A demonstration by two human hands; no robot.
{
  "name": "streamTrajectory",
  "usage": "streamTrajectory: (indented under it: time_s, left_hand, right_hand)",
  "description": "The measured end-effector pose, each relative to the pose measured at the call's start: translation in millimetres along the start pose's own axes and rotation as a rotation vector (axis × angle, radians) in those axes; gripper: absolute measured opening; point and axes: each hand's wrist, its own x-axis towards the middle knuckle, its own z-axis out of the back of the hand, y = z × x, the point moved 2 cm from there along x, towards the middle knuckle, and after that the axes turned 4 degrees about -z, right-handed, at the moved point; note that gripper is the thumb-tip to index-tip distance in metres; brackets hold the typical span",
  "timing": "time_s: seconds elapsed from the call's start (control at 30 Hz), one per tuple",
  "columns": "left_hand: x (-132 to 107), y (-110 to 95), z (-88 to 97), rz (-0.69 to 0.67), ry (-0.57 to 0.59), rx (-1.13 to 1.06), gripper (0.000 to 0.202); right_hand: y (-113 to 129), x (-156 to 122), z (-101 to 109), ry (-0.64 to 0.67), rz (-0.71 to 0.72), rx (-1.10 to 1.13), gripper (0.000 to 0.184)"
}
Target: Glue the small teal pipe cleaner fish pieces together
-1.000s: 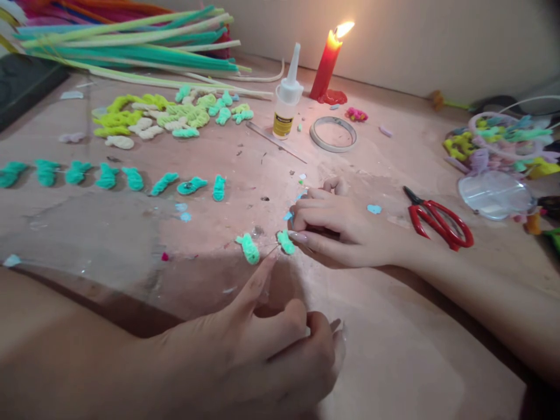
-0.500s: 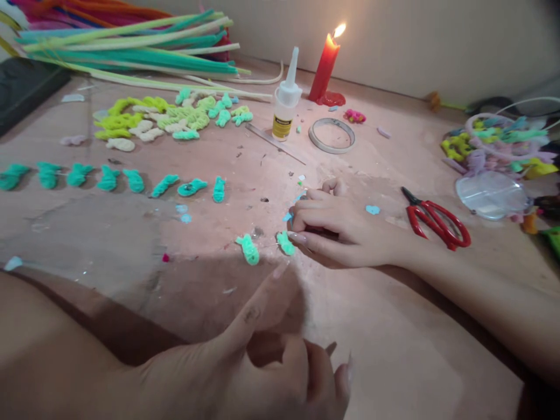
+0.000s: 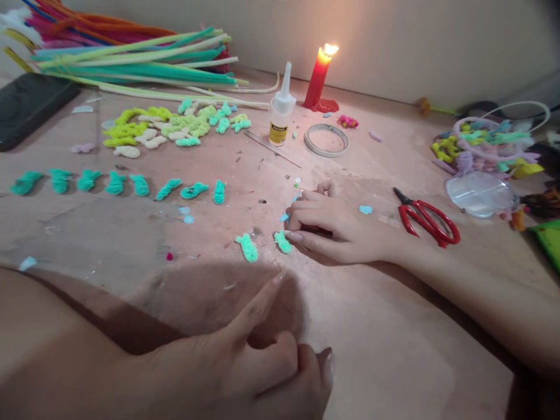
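I have the right hand (image 3: pixel 335 230) half-curled, thumb at the green bunny (image 3: pixel 283 241), probably steadying it, grip unclear; left of it lies a second bunny (image 3: pixel 249 248). Below, my left hand (image 3: pixel 254 361) extends one finger; its contents I can't tell.

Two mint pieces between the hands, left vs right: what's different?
Size: the left piece looks longer and larger than the right piece.
Contact: the right piece sits right at a fingertip of the right hand, touching or nearly so; the left piece lies apart from both that hand and the left hand.
Shared: both are mint green, look fuzzy and lie on the table.
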Motion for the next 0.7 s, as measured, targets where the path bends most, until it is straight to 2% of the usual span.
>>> streamTrajectory:
  time_s: [0.07,0.23,0.37,0.43,0.5,0.57,0.7]
  left_hand:
    - [0.7,5.1,3.8,-0.010,0.012,0.020,0.038]
    - [-0.6,8.7,8.0,0.077,0.007,-0.034,0.035]
    - [0.8,15.3,11.0,0.089,-0.095,-0.012,0.033]
    - [3.1,24.6,11.1,0.102,-0.082,0.022,0.036]
    - [5.5,34.0,9.2,0.056,0.004,0.036,0.038]
    - [6.9,39.9,7.8,-0.054,0.061,0.001,0.034]
    - [7.7,39.7,10.7,-0.192,0.025,-0.071,0.034]
  right_hand:
    - [1.2,-0.1,1.1,0.004,-0.001,-0.013,0.028]
    - [1.2,0.2,1.6,0.023,-0.014,-0.004,0.026]
    - [1.5,0.4,1.1,0.012,-0.008,-0.004,0.027]
    - [2.0,0.5,1.6,0.014,-0.011,-0.004,0.027]
    - [2.2,0.6,2.0,0.025,-0.015,-0.007,0.027]
    - [1.6,0.7,2.0,0.033,-0.023,-0.010,0.028]
    - [-0.4,1.0,0.5,0.040,-0.044,-0.014,0.035]
